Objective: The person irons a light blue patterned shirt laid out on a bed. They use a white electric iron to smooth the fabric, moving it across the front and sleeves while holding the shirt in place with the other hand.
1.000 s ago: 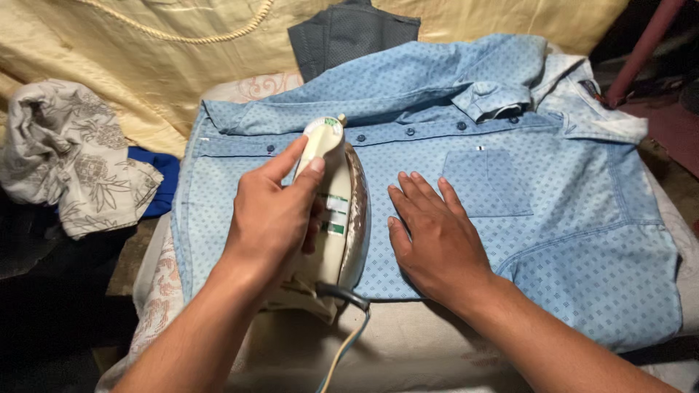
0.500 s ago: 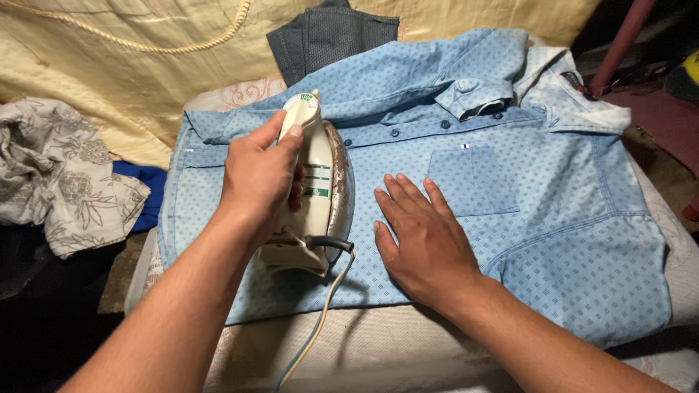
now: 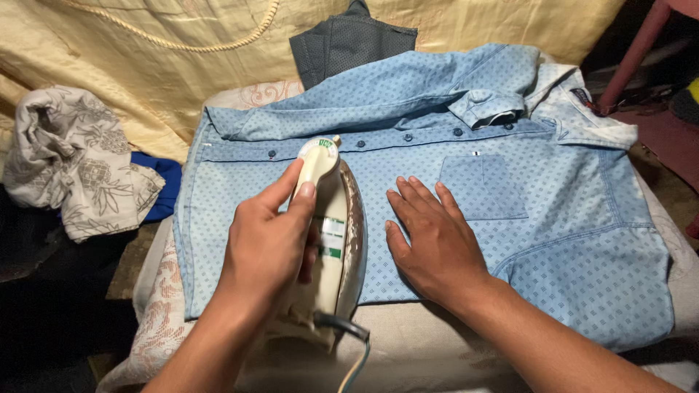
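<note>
1. Left hand (image 3: 268, 244): closed around the handle of the cream-coloured electric clothes iron (image 3: 331, 229), index finger extended along the top toward the round dial at the nose. The grip is firm and fully wrapped.
2. Right hand (image 3: 437, 244): laid flat, palm down, fingers held close together and extended, pressing the light blue patterned button-up shirt (image 3: 568, 218) just beside the iron's right edge. It holds nothing.
3. Shirt position: spread front-up across the padded ironing surface with a pale lace-patterned cover (image 3: 156, 320), collar to the right, button placket running along the far side, chest pocket (image 3: 482, 185) just beyond the right fingertips.
4. Iron position: soleplate down on the shirt's lower front panel, nose pointing at the placket, heel at the near hem. The grey-and-blue power cord (image 3: 353, 356) exits the heel toward the viewer.
5. Change: half a second ago the iron sat farther forward, its nose at the placket; it has been drawn back toward the hem. The right hand has kept its place relative to the pocket.
6. Meaning: judged from this, a back-and-forth pressing stroke is under way on the panel left of the pocket, with the flat hand keeping the cloth taut.
7. Surroundings: a crumpled grey floral cloth (image 3: 73, 164) lies to the left, a dark grey folded garment (image 3: 349, 44) beyond the shirt, and yellow draped fabric (image 3: 145, 65) behind.
</note>
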